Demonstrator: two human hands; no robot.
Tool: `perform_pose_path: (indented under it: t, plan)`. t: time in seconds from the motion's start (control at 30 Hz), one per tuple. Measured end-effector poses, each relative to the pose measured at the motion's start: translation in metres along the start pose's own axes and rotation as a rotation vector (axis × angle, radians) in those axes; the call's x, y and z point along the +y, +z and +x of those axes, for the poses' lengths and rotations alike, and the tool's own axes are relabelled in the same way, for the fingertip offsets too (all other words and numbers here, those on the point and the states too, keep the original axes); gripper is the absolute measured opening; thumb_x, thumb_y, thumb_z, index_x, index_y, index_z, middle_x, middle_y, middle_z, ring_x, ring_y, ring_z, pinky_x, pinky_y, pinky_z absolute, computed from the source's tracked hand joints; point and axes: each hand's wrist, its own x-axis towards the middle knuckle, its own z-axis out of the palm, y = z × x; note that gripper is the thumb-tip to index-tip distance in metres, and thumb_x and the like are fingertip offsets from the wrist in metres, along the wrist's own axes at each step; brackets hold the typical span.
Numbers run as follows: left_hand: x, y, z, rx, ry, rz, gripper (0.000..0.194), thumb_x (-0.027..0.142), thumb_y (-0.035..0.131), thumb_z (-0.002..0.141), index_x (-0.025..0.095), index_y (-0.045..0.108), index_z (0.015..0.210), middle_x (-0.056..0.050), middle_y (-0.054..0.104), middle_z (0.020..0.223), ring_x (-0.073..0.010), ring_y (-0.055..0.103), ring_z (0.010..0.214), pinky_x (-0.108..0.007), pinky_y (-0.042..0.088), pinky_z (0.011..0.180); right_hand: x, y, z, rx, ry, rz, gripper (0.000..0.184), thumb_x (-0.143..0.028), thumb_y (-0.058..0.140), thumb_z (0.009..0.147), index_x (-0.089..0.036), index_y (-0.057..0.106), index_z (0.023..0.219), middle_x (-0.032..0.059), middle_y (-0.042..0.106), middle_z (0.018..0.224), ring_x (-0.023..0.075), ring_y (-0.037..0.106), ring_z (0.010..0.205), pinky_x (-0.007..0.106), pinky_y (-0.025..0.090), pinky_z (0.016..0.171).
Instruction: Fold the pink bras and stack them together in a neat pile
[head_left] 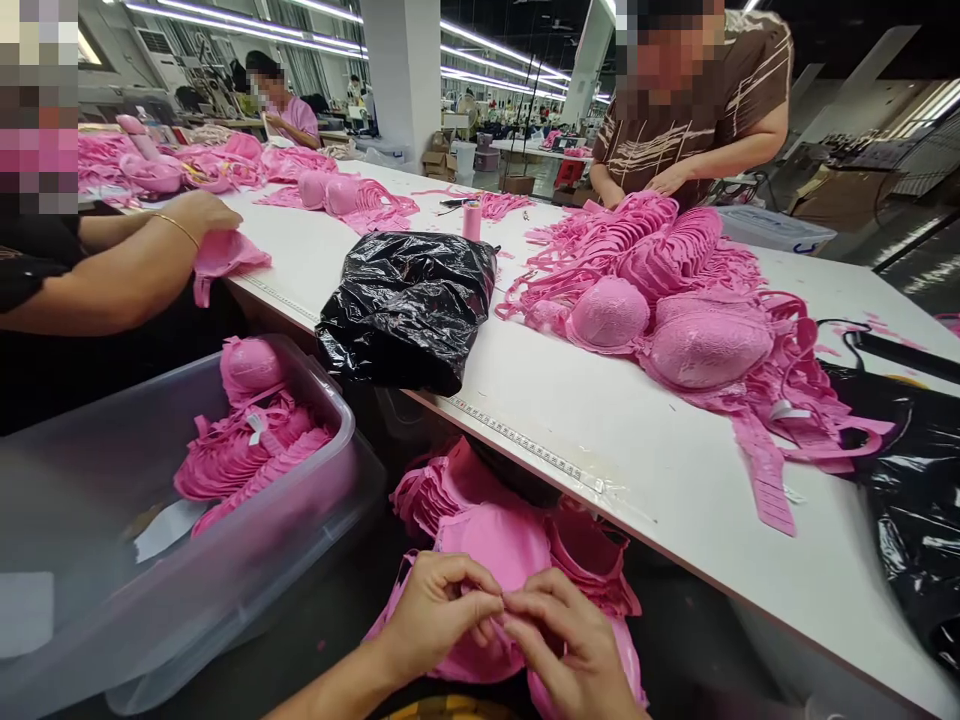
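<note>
Low in the view, my left hand (448, 602) and my right hand (566, 635) meet with thumbs and fingers pinched together. Whatever lies between the fingertips is too small and covered to make out. Right behind and beneath them is a pink bra (499, 545), its smooth cup facing me. More pink bras (442, 490) are stacked behind it, below the table edge. Another dark-pink cup (592, 550) shows to the right of my fingers.
A clear plastic bin (337, 400) with stacked pink bras stands at left. On the white table (600, 420) lie a black plastic bag (409, 305), a thread spool (472, 220), a measuring tape (517, 440) and a large bra pile (705, 340). Co-workers handle pieces at left and across.
</note>
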Motion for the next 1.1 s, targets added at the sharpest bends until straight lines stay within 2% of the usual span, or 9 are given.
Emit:
perform_pose_path:
  t: [0.07,0.13,0.3,0.37,0.5,0.6,0.67,0.87,1.1]
  plan:
    - [-0.006,0.001,-0.004,0.057,-0.12,-0.058,0.014,0.026,0.072,0.065,0.014,0.066,0.062,0.001,0.059,0.04,-0.0118,0.055,0.034,-0.019,0.045,0.037,0.002,0.003,-0.005,-0.041,-0.155,-0.16,0.026,-0.014,0.061,0.08,-0.02,0.062,0.105,0.0071,0.06,0.081,0.0174,0.062,0.073,0.025,0.055,0.062]
    - [-0.008,0.002,-0.007,0.112,-0.198,-0.092,0.017,0.028,0.074,0.062,0.014,0.065,0.063,0.001,0.059,0.04,-0.0115,0.054,0.034,-0.019,0.044,0.037,0.003,0.007,-0.009,-0.054,-0.221,-0.231,0.028,-0.011,0.056,0.082,-0.017,0.059,0.109,0.0095,0.061,0.085,0.0177,0.062,0.076,0.025,0.055,0.064]
    - [-0.003,0.004,-0.01,0.194,-0.237,-0.117,0.022,0.029,0.078,0.057,0.011,0.064,0.062,-0.001,0.062,0.044,-0.0109,0.055,0.037,-0.019,0.045,0.041,-0.001,0.013,-0.009,-0.029,-0.172,-0.236,0.025,-0.006,0.048,0.085,-0.016,0.059,0.105,0.0088,0.059,0.083,0.0151,0.061,0.073,0.023,0.054,0.063]
    - [0.0,0.007,-0.01,0.224,-0.224,-0.189,0.024,0.029,0.079,0.056,0.011,0.065,0.065,-0.002,0.064,0.049,-0.0115,0.058,0.042,-0.019,0.047,0.044,-0.004,0.012,-0.004,0.027,-0.173,-0.218,0.024,-0.005,0.048,0.084,-0.016,0.06,0.102,0.0081,0.059,0.082,0.0145,0.061,0.073,0.022,0.054,0.062]
    - [0.001,0.018,-0.01,0.231,-0.17,-0.362,0.027,0.034,0.075,0.063,0.012,0.068,0.076,-0.006,0.069,0.069,-0.0146,0.063,0.062,-0.023,0.051,0.061,-0.004,0.012,0.009,0.247,-0.148,-0.229,0.019,-0.006,0.053,0.082,-0.018,0.063,0.093,0.0061,0.06,0.08,0.0139,0.061,0.071,0.021,0.054,0.06]
    - [0.002,0.024,-0.01,0.216,-0.124,-0.322,0.029,0.039,0.066,0.073,0.01,0.069,0.075,-0.007,0.067,0.072,-0.0163,0.062,0.069,-0.026,0.051,0.069,0.002,0.018,0.014,0.366,-0.212,-0.309,0.022,-0.006,0.055,0.081,-0.019,0.063,0.098,0.0066,0.061,0.086,0.0152,0.062,0.078,0.024,0.056,0.066]
    - [0.004,0.027,-0.008,0.22,-0.079,-0.293,0.029,0.039,0.065,0.074,0.011,0.069,0.073,-0.005,0.065,0.069,-0.0155,0.06,0.069,-0.026,0.05,0.069,0.007,0.025,0.014,0.401,-0.276,-0.363,0.027,-0.005,0.055,0.081,-0.019,0.062,0.103,0.0069,0.062,0.089,0.0156,0.062,0.081,0.025,0.056,0.069]
    - [0.01,0.033,0.0,0.294,-0.1,-0.393,0.026,0.033,0.075,0.063,0.011,0.063,0.058,0.003,0.053,0.058,-0.0088,0.049,0.058,-0.019,0.045,0.057,0.015,0.033,0.007,0.401,-0.403,-0.39,0.038,-0.002,0.052,0.082,-0.021,0.059,0.114,0.0068,0.062,0.087,0.0176,0.062,0.082,0.032,0.058,0.07]
    - [0.015,0.033,0.005,0.347,-0.181,-0.567,0.027,0.027,0.082,0.05,0.01,0.063,0.057,0.002,0.054,0.057,-0.0072,0.049,0.054,-0.019,0.043,0.054,0.02,0.032,0.002,0.356,-0.409,-0.476,0.049,-0.005,0.054,0.083,-0.023,0.049,0.129,0.0094,0.065,0.093,0.0208,0.064,0.086,0.036,0.059,0.073]
